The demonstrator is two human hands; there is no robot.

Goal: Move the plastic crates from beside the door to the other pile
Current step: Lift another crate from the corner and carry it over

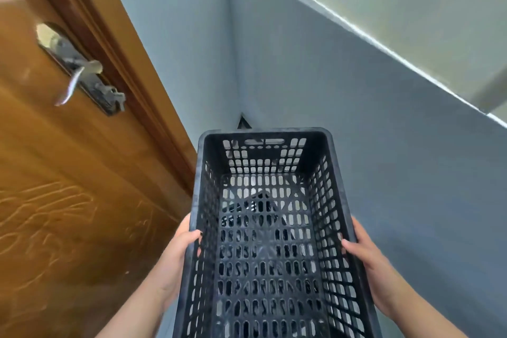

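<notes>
The left hand (182, 251) and right hand (366, 256) each clasp a long rim of the black plastic crate (267, 228), fingers hooked over the edge into the inside, carrying it level in front of the person in the corner by the wooden door (68, 173). Empty and perforated all over, it is probably light and stiff; the rims or the end handle slot give sure hold. Grey walls (329, 90) meet behind it, and a metal door handle (79, 71) sits left.
</notes>
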